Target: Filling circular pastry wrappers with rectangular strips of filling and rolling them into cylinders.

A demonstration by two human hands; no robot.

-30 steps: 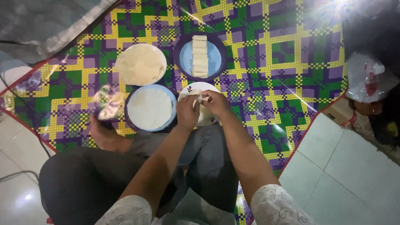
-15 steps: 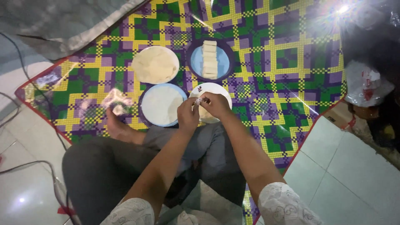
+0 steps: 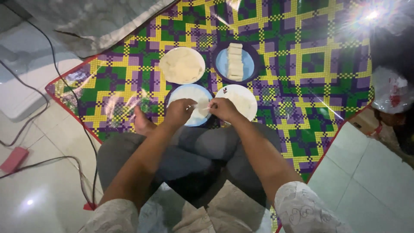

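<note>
Here both hands, left hand [image 3: 180, 111] and right hand [image 3: 222, 108], pinch a thin wrapper [image 3: 201, 108] with closed fingers; it could tear if tugged toward three and nine o'clock.

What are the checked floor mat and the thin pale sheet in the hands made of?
Checked purple, green and yellow floor mat: probably woven plastic, glossy; it throws glare. Thin pale sheet between left hand and right hand: seemingly soft dough wrapper, matte, limp.

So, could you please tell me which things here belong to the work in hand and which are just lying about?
In hand:
left hand
right hand
thin white wrapper
blue plate
white plate
stack of wrappers
plate of rolls

Lying about:
cables
red block
plastic bag
</note>
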